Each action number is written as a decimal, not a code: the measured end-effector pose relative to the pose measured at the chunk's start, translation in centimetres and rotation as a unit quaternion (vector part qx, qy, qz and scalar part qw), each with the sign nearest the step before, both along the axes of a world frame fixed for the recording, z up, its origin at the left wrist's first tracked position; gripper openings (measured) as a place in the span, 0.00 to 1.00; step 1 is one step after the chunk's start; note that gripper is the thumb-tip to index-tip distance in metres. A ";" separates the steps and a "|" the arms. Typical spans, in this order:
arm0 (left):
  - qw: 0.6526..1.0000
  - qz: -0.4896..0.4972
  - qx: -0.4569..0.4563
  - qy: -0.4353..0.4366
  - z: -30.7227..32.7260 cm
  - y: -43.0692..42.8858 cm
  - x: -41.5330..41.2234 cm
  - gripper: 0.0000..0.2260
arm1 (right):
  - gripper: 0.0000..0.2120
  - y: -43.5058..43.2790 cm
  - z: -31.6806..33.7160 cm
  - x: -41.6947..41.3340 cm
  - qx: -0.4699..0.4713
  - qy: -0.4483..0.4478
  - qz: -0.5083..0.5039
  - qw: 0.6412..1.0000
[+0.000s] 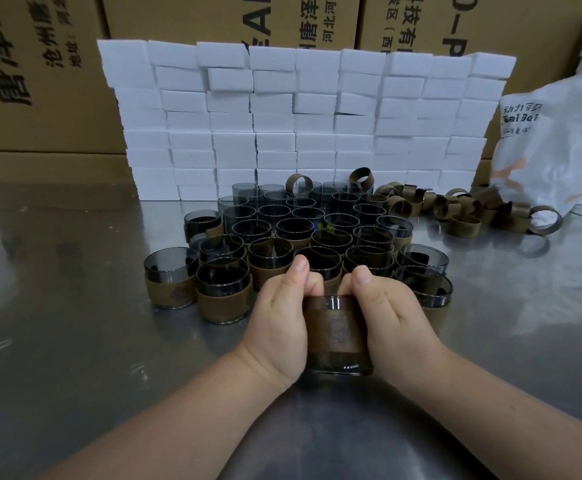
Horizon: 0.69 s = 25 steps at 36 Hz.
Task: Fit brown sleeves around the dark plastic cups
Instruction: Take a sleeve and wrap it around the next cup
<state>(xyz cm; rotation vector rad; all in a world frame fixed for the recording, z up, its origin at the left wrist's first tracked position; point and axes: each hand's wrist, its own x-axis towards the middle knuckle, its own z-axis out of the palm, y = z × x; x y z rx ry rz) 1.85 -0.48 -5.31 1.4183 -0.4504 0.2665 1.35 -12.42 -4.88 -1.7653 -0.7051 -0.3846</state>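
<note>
A dark smoky plastic cup (338,362) with a brown sleeve (336,330) around its middle is held just above the metal table, its base toward me. My left hand (279,323) grips its left side and my right hand (393,320) grips its right side, both thumbs up over the far rim. Beyond the hands stands a cluster of dark cups (296,230). The near ones, such as the one at the front left (170,278), wear brown sleeves; the far rows look bare. Loose brown sleeves (462,209) lie heaped at the back right.
A wall of stacked white foam blocks (303,119) stands behind the cups. Brown cardboard cartons (40,64) rise behind it. A white plastic bag (556,143) sits at the right. The shiny metal table (75,341) stretches to the left and toward me.
</note>
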 end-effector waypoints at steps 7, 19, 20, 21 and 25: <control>0.999 0.014 -0.028 0.013 0.0 0.2 0.5 0.24 | 0.23 -0.1 0.0 0.6 0.045 0.060 0.033 0.997; 0.997 0.018 -0.065 0.031 0.0 0.3 0.8 0.24 | 0.14 0.0 1.0 -0.1 0.034 0.045 0.021 0.998; 0.997 0.021 -0.067 0.029 0.0 0.3 0.8 0.24 | 0.13 0.0 1.1 -0.1 0.033 0.051 0.021 0.998; 0.997 0.025 -0.070 0.027 0.1 0.3 0.8 0.24 | 0.12 0.0 1.1 0.0 0.026 0.052 0.016 0.998; 0.994 0.054 -0.091 0.020 0.2 0.5 1.0 0.24 | 0.10 -0.1 1.3 -0.1 -0.065 -0.010 -0.029 0.997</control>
